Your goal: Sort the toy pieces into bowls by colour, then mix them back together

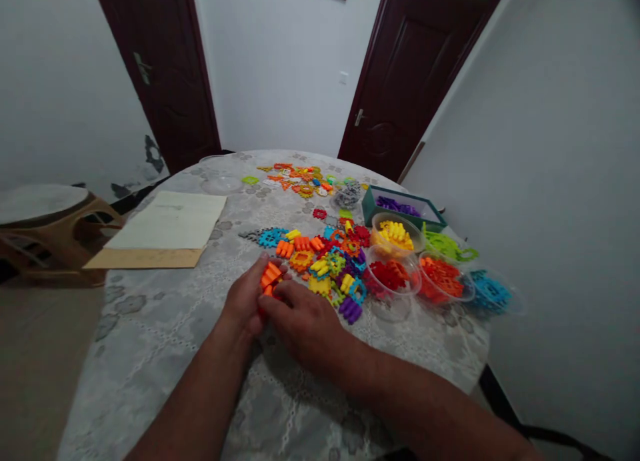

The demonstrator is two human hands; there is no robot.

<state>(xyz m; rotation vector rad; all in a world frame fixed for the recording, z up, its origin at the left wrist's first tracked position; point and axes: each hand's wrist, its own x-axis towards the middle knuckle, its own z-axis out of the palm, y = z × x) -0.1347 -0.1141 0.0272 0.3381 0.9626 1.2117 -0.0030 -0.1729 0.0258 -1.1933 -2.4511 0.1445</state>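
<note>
The left hand [247, 297] cups orange pieces [271, 275] near the surface's [175, 394] near edge; the right hand [305, 317] curls, its pinch unclear.

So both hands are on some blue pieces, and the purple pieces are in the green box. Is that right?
Not quite: in the head view, the pieces at the left hand and right hand are orange pieces, not blue. The purple pieces are indeed in the green box.
</note>
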